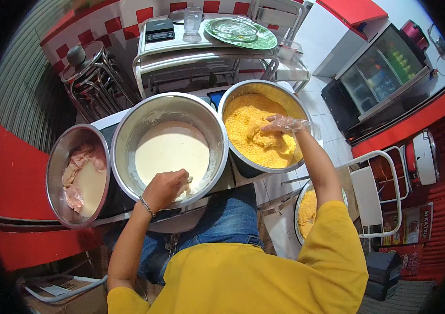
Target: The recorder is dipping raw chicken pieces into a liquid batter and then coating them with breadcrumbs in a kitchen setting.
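Observation:
My left hand (pixel 163 188), wearing a chain bracelet, is over the near rim of a large steel bowl (pixel 128 129) of pale, creamy batter (pixel 173 151). Its fingers are curled and their tips coated with batter; whether they pinch a piece is hidden. A clear plastic glove covers my right hand (pixel 281 124), its fingers apart over yellow breadcrumbs (pixel 242 114) in another metal bowl (pixel 259 86). Beneath those fingers lies a crumb-coated piece (pixel 266 139). At far left, an oval-looking steel bowl (pixel 53 168) contains raw chicken pieces (pixel 75 176) in cloudy liquid.
Behind the bowls, a white table (pixel 155 49) carries a digital scale (pixel 159 30), a glass (pixel 193 21) and a green-patterned platter (pixel 259 35). Low on the right are a container of crumb-coated pieces (pixel 307 212) and a white-framed chair (pixel 367 196). Stacked stools (pixel 97 74) stand back left.

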A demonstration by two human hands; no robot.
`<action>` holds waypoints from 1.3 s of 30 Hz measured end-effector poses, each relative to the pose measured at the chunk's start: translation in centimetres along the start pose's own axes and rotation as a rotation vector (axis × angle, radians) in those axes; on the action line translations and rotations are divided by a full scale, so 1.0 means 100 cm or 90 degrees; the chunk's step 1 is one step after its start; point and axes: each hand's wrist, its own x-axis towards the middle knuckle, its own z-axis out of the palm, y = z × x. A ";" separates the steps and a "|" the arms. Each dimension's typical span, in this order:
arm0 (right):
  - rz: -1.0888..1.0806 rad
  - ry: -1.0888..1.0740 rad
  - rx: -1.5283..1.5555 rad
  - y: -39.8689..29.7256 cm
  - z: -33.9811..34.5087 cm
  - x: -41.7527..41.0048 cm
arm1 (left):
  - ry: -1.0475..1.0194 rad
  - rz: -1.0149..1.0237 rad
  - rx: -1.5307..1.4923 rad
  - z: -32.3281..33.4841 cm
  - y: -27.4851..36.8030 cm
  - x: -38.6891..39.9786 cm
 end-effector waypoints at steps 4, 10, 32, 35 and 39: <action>-0.013 -0.047 0.085 -0.006 0.004 0.002 | -0.003 -0.008 0.001 0.000 -0.001 0.001; -0.001 -0.052 0.034 -0.026 0.001 0.009 | -0.006 0.001 0.016 0.003 0.000 0.003; -0.191 0.214 0.096 -0.045 -0.019 -0.046 | 0.027 0.025 0.018 0.002 -0.003 -0.002; -0.101 0.095 0.359 -0.002 0.004 -0.023 | 0.030 0.033 0.024 0.005 -0.001 0.001; -0.014 0.093 0.119 0.039 0.038 0.007 | 0.024 0.051 0.030 0.001 0.003 -0.003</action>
